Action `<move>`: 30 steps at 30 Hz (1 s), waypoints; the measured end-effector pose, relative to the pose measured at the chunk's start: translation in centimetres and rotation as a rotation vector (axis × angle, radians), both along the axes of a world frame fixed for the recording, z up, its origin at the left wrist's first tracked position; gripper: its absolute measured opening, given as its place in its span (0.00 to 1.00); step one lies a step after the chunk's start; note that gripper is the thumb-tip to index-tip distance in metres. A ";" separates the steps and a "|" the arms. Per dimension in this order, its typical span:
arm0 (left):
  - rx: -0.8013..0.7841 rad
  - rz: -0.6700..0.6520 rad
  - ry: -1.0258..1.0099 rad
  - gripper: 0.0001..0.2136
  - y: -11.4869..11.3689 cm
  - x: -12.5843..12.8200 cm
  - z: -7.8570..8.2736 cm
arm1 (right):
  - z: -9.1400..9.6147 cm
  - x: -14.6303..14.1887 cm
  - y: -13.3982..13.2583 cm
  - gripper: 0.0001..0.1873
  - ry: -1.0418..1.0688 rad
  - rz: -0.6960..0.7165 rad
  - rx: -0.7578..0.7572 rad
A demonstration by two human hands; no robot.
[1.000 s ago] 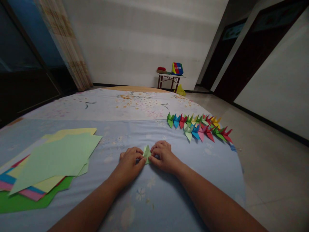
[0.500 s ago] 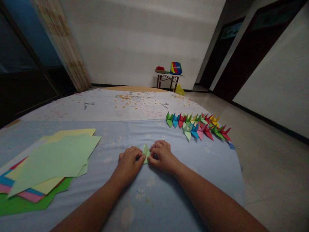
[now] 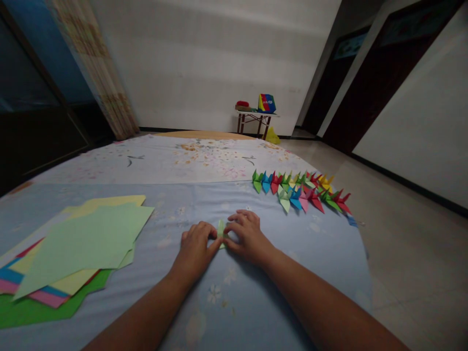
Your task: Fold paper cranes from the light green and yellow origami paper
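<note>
A small, narrow piece of folded light green paper (image 3: 221, 227) lies on the blue flowered tablecloth (image 3: 256, 302), between my two hands. My left hand (image 3: 197, 246) grips its left edge between thumb and bent fingers. From the right, my right hand (image 3: 246, 236) pinches the paper with thumb and forefinger, its other fingers raised and a little apart. The fingertips cover the middle of the paper, so the exact folds there cannot be made out.
A fanned stack of coloured paper sheets (image 3: 84, 239), light green on top, lies at the left. Several folded paper cranes (image 3: 294, 197) in many colours stand in rows at the right. Against the far wall, a small table (image 3: 256, 114) holds a colourful box (image 3: 266, 103).
My right forefinger and thumb have moved left onto the paper, and the other fingers have lifted a little. The folded paper looks narrower now.
</note>
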State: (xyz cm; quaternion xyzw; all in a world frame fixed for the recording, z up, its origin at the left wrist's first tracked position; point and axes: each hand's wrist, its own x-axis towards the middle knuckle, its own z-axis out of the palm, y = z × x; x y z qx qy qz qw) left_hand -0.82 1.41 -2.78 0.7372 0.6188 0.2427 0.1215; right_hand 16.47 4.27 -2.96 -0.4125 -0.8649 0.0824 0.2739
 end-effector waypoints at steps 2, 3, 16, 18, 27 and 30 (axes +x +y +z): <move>0.019 0.002 0.021 0.05 -0.1 0.0 0.0 | 0.2 0.0 -0.1 0.06 -0.013 0.021 0.061; 0.030 0.000 0.031 0.06 -0.1 0.0 0.0 | 0.3 0.0 -0.2 0.05 -0.025 0.028 0.082; 0.167 -0.204 0.104 0.10 0.0 -1.2 0.5 | 0.5 -0.1 -0.2 0.05 -0.063 0.047 0.039; 0.187 -0.247 0.138 0.10 0.3 -1.7 0.6 | 0.4 0.0 -0.2 0.04 -0.058 0.053 0.037; 0.167 -0.364 0.180 0.09 1.7 -2.8 0.2 | 0.5 -0.1 -0.2 0.06 -0.066 0.067 0.014; 0.130 -0.358 0.168 0.09 1.8 -2.7 0.3 | 0.6 -0.1 -0.2 0.06 -0.069 0.071 0.009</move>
